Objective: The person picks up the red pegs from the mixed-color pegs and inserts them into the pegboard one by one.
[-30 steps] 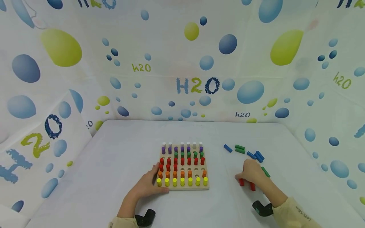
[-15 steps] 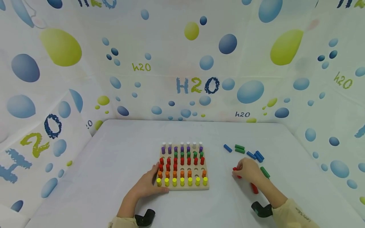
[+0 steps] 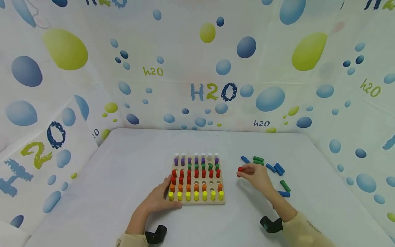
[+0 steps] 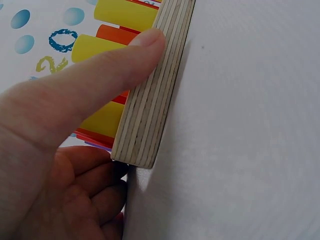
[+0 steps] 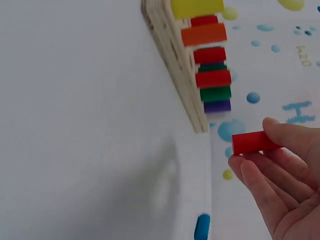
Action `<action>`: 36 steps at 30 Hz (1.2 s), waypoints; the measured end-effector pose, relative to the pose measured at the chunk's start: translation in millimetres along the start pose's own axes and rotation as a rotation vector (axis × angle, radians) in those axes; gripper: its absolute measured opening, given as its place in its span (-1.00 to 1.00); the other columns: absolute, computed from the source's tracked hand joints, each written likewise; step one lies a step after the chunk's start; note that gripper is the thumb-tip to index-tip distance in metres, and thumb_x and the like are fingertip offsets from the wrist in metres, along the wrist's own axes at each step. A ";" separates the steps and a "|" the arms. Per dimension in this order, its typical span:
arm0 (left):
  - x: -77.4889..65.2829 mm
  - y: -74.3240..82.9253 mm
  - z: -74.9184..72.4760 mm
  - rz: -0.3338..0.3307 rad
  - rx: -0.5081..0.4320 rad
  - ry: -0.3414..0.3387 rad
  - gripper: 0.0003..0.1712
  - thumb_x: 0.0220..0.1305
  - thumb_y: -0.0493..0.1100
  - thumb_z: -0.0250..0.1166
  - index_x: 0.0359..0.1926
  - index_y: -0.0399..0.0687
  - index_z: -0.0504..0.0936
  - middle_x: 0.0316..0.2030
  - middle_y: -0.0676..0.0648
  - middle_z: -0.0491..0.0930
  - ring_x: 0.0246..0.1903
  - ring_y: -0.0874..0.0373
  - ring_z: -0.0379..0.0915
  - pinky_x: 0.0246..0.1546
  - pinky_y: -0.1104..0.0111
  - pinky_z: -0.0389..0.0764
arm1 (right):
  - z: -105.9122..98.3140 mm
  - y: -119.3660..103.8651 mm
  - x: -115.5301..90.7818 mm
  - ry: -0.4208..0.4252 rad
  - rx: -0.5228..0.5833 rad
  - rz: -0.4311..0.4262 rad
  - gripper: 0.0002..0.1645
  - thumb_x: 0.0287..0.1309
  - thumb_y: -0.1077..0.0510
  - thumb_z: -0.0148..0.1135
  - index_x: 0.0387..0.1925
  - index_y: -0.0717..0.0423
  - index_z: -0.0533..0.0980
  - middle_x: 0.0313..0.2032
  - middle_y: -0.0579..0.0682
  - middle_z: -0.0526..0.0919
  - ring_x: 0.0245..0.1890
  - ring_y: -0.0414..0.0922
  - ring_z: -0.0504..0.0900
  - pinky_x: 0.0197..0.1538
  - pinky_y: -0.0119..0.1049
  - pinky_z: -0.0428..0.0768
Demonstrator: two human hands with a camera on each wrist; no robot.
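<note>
A wooden pegboard stands on the table with rows of white, purple, green, red, orange and yellow pegs. Some holes in its red, orange and green rows hold no peg. My left hand holds the board's near left corner. In the left wrist view its thumb lies against the layered front edge, and the other fingers are curled beside the left side. To the right of the board, my right hand pinches a red peg between thumb and fingers, above the table.
Loose pegs lie right of the board: a blue peg, green pegs partly behind the right hand, more blue pegs, another green peg and a blue peg beside the right forearm. A patterned cloth hangs behind the white table.
My right hand has picked up a red peg and moved left and away from me, toward the board. A blue peg by the forearm has come into view. The left hand stays on the board.
</note>
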State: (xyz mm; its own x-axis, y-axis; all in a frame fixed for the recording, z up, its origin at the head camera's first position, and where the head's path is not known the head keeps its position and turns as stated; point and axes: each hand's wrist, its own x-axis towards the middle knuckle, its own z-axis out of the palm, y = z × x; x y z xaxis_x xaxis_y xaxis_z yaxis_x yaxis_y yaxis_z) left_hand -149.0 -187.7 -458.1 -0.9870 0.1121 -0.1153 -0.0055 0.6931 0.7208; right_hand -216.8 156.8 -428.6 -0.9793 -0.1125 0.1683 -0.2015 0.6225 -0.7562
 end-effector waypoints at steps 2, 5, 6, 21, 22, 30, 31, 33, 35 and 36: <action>0.0 0.2 -0.4 -0.001 -0.003 -0.001 0.32 -0.31 0.19 0.51 0.40 -0.15 -0.01 0.33 -0.27 0.08 0.31 -0.22 -0.09 0.22 -0.12 0.03 | 7.0 -5.3 3.3 -0.008 0.028 -0.003 -0.79 -0.02 0.14 0.36 -0.32 0.16 0.61 -0.40 -0.02 0.68 -0.37 -0.13 0.63 -0.29 -0.34 0.62; -0.3 1.2 -1.1 -0.003 0.000 -0.003 0.31 -0.31 0.18 0.52 0.40 -0.15 -0.01 0.33 -0.26 0.08 0.31 -0.23 -0.09 0.22 -0.12 0.03 | 17.0 -13.7 7.7 -0.027 0.059 -0.008 -0.79 -0.03 0.14 0.36 -0.31 0.14 0.61 -0.38 -0.02 0.67 -0.36 -0.13 0.62 -0.26 -0.32 0.62; -0.2 1.2 -1.1 0.000 0.002 -0.003 0.31 -0.30 0.18 0.52 0.40 -0.15 -0.01 0.33 -0.27 0.08 0.31 -0.23 -0.09 0.22 -0.12 0.03 | 20.4 -16.7 9.1 -0.030 0.064 -0.013 -0.79 -0.03 0.14 0.37 -0.32 0.14 0.61 -0.38 -0.03 0.67 -0.37 -0.13 0.62 -0.26 -0.32 0.62; 1.9 -1.2 0.3 0.022 0.008 0.000 0.32 -0.31 0.19 0.52 0.39 -0.18 0.00 0.33 -0.26 0.07 0.32 -0.20 -0.10 0.22 -0.10 0.05 | 64.5 -55.5 11.4 -0.129 0.161 -0.088 -0.76 -0.06 0.13 0.38 -0.36 0.19 0.60 -0.43 -0.02 0.68 -0.42 -0.15 0.64 -0.30 -0.35 0.63; 2.1 -1.5 0.5 0.027 0.007 0.001 0.32 -0.31 0.19 0.52 0.39 -0.19 0.00 0.33 -0.27 0.07 0.32 -0.20 -0.10 0.22 -0.10 0.06 | 66.5 -57.1 10.8 -0.141 0.168 -0.094 -0.76 -0.05 0.13 0.38 -0.35 0.20 0.60 -0.43 -0.01 0.68 -0.42 -0.14 0.64 -0.30 -0.35 0.63; 1.9 -3.3 0.0 0.032 0.006 0.001 0.31 -0.31 0.18 0.52 0.39 -0.19 0.00 0.33 -0.27 0.06 0.32 -0.21 -0.09 0.22 -0.11 0.05 | 85.2 -68.6 9.5 -0.213 0.164 -0.127 -0.73 -0.01 0.08 0.35 -0.30 0.18 0.61 -0.41 -0.03 0.69 -0.42 -0.18 0.65 -0.29 -0.38 0.62; 1.8 -3.4 -0.2 0.031 0.006 0.000 0.31 -0.31 0.18 0.52 0.39 -0.19 0.00 0.33 -0.27 0.06 0.32 -0.21 -0.09 0.22 -0.11 0.05 | 87.4 -69.3 10.0 -0.221 0.163 -0.134 -0.72 -0.01 0.08 0.35 -0.29 0.18 0.61 -0.41 -0.04 0.69 -0.42 -0.19 0.65 -0.29 -0.38 0.62; 1.6 -3.5 -0.2 0.031 0.002 -0.004 0.31 -0.30 0.18 0.52 0.39 -0.19 0.00 0.34 -0.27 0.06 0.32 -0.21 -0.10 0.22 -0.11 0.05 | 91.1 -71.1 10.5 -0.242 0.170 -0.133 -0.69 -0.01 0.06 0.35 -0.27 0.19 0.60 -0.41 -0.05 0.69 -0.41 -0.20 0.64 -0.28 -0.37 0.62; 1.1 -3.2 -0.3 0.029 -0.002 -0.008 0.31 -0.30 0.18 0.51 0.39 -0.19 -0.01 0.34 -0.27 0.06 0.32 -0.21 -0.10 0.22 -0.11 0.05 | 94.6 -72.0 10.7 -0.257 0.182 -0.136 -0.68 -0.01 0.07 0.35 -0.25 0.21 0.60 -0.41 -0.05 0.68 -0.42 -0.21 0.64 -0.27 -0.37 0.62; 0.8 -2.8 -0.4 0.029 -0.005 -0.010 0.31 -0.29 0.18 0.51 0.39 -0.19 -0.01 0.33 -0.27 0.06 0.32 -0.21 -0.10 0.22 -0.11 0.05 | 96.1 -72.4 10.7 -0.261 0.184 -0.139 -0.69 -0.01 0.07 0.35 -0.26 0.21 0.60 -0.42 -0.06 0.68 -0.42 -0.21 0.64 -0.28 -0.37 0.62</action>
State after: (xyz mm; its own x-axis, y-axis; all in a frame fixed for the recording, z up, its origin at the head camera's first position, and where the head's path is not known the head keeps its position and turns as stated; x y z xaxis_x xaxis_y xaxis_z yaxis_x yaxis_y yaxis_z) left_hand -149.9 -189.8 -460.0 -0.9851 0.1394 -0.1011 0.0225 0.6862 0.7271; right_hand -214.7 36.1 -432.8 -0.9094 -0.3957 0.1284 -0.3104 0.4398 -0.8428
